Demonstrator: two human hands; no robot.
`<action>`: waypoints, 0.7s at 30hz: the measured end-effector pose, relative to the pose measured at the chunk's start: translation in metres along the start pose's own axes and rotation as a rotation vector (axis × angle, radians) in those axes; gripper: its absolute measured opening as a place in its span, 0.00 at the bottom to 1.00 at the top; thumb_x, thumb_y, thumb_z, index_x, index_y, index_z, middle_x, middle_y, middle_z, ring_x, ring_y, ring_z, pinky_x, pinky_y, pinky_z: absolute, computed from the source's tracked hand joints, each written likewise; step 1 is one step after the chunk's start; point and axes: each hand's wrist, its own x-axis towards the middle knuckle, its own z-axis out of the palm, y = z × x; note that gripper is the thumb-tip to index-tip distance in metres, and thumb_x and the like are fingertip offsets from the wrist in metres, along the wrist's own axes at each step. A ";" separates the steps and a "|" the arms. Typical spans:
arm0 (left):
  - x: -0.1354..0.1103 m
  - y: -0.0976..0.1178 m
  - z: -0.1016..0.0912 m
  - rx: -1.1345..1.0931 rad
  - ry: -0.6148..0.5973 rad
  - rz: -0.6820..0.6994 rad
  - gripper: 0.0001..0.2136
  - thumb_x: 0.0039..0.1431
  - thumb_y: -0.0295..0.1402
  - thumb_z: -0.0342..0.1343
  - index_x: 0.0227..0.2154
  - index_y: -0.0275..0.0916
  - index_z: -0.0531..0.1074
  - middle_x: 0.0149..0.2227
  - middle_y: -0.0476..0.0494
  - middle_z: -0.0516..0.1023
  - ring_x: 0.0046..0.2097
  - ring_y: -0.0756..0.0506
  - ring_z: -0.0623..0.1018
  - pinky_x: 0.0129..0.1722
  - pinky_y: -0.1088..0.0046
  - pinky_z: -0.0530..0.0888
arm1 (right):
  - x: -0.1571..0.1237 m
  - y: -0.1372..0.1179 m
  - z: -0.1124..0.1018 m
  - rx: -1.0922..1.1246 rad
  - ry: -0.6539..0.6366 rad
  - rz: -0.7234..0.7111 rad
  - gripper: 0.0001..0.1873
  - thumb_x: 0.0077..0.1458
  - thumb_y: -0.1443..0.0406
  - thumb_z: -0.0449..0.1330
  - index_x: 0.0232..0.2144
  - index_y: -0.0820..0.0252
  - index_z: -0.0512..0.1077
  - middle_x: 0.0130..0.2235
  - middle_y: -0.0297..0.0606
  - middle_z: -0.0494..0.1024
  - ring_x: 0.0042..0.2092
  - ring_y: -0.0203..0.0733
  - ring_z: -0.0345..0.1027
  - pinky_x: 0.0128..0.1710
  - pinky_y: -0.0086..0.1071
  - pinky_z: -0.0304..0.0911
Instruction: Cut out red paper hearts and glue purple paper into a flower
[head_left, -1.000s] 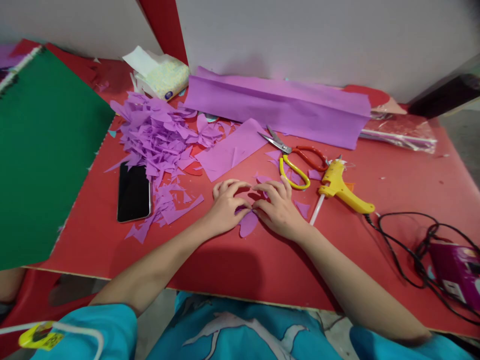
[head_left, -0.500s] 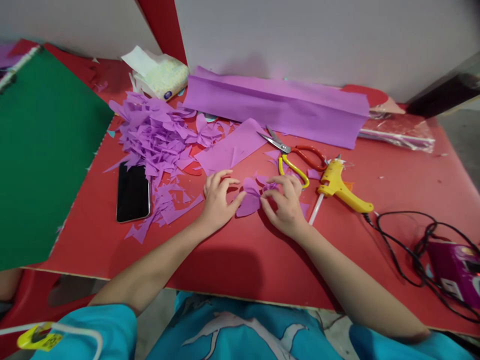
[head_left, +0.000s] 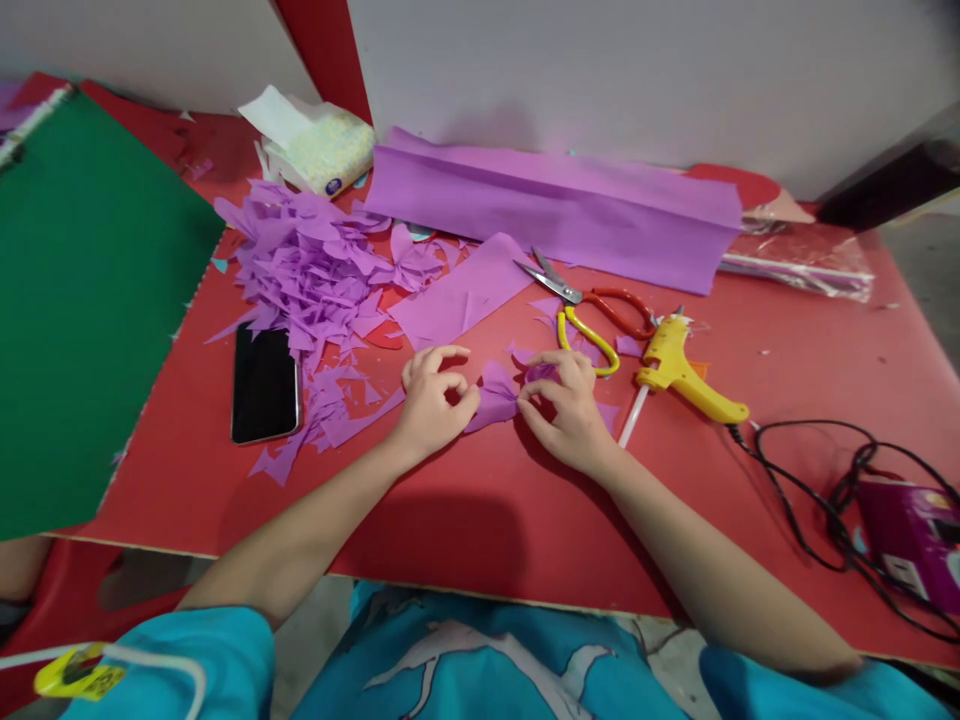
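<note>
Between my two hands is a small purple paper butterfly shape (head_left: pixel 496 394), pinched narrow near its middle. My left hand (head_left: pixel 436 400) is closed, thumb and index finger together at the paper's left wing. With thumb and fingertips, my right hand (head_left: pixel 564 405) pinches the gathered middle and partly hides the other wing. Scissors (head_left: pixel 571 297) with one red and one yellow handle lie just beyond my right hand, blades parted. Right of them rests a yellow glue gun (head_left: pixel 679 375) with a white glue stick (head_left: pixel 634 418) in it.
A heap of purple cut paper (head_left: pixel 307 265) lies left, by a black phone (head_left: pixel 265 385). Behind are a folded purple sheet (head_left: pixel 555 215) and a tissue pack (head_left: pixel 319 150). A green board (head_left: pixel 97 330) covers the table's left; a black cord (head_left: pixel 810 500) and purple box (head_left: pixel 911 540) sit right.
My left thumb and index finger have come together at the left wing. That wing looks more folded and narrower than before. My right hand has barely moved.
</note>
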 end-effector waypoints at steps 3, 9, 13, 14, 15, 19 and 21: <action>0.000 0.000 -0.002 0.024 0.043 0.001 0.14 0.48 0.25 0.53 0.11 0.37 0.59 0.44 0.46 0.73 0.48 0.42 0.69 0.51 0.55 0.61 | 0.001 -0.001 -0.001 0.018 -0.078 0.001 0.06 0.49 0.68 0.56 0.22 0.59 0.69 0.43 0.42 0.68 0.47 0.48 0.58 0.48 0.47 0.51; -0.007 0.004 0.002 0.111 0.053 0.185 0.03 0.49 0.33 0.57 0.24 0.41 0.72 0.49 0.45 0.68 0.53 0.41 0.63 0.52 0.57 0.58 | -0.001 -0.005 -0.002 -0.051 -0.170 -0.038 0.06 0.49 0.68 0.55 0.23 0.58 0.71 0.44 0.40 0.68 0.50 0.49 0.55 0.56 0.54 0.38; -0.010 0.003 0.006 0.158 -0.078 0.286 0.04 0.49 0.36 0.58 0.27 0.44 0.75 0.53 0.47 0.66 0.56 0.39 0.59 0.54 0.55 0.54 | -0.002 -0.007 -0.001 -0.092 -0.192 -0.091 0.06 0.51 0.67 0.55 0.25 0.59 0.71 0.46 0.41 0.68 0.51 0.50 0.54 0.56 0.54 0.37; -0.010 0.002 0.007 0.166 -0.091 0.288 0.04 0.49 0.36 0.58 0.26 0.44 0.75 0.53 0.47 0.66 0.56 0.39 0.58 0.54 0.55 0.54 | -0.002 -0.007 -0.001 -0.097 -0.199 -0.096 0.07 0.51 0.67 0.54 0.25 0.59 0.72 0.46 0.41 0.68 0.51 0.50 0.54 0.56 0.55 0.37; -0.010 0.001 0.008 0.172 -0.099 0.286 0.04 0.49 0.36 0.58 0.26 0.44 0.75 0.52 0.47 0.66 0.56 0.39 0.58 0.54 0.54 0.53 | -0.002 -0.007 -0.002 -0.099 -0.205 -0.099 0.07 0.51 0.67 0.54 0.25 0.59 0.72 0.46 0.41 0.68 0.51 0.50 0.54 0.56 0.55 0.37; -0.009 0.000 0.008 0.164 -0.112 0.278 0.04 0.49 0.35 0.58 0.26 0.44 0.76 0.52 0.47 0.67 0.56 0.39 0.59 0.54 0.54 0.53 | -0.002 -0.008 -0.003 -0.098 -0.230 -0.110 0.08 0.53 0.67 0.53 0.26 0.59 0.72 0.46 0.42 0.68 0.51 0.50 0.54 0.56 0.56 0.37; -0.009 0.000 0.008 0.149 -0.110 0.266 0.04 0.49 0.35 0.58 0.28 0.44 0.76 0.53 0.47 0.66 0.56 0.39 0.59 0.54 0.55 0.53 | -0.002 -0.008 -0.003 -0.099 -0.240 -0.116 0.08 0.53 0.67 0.53 0.26 0.59 0.72 0.46 0.42 0.68 0.51 0.50 0.53 0.56 0.56 0.37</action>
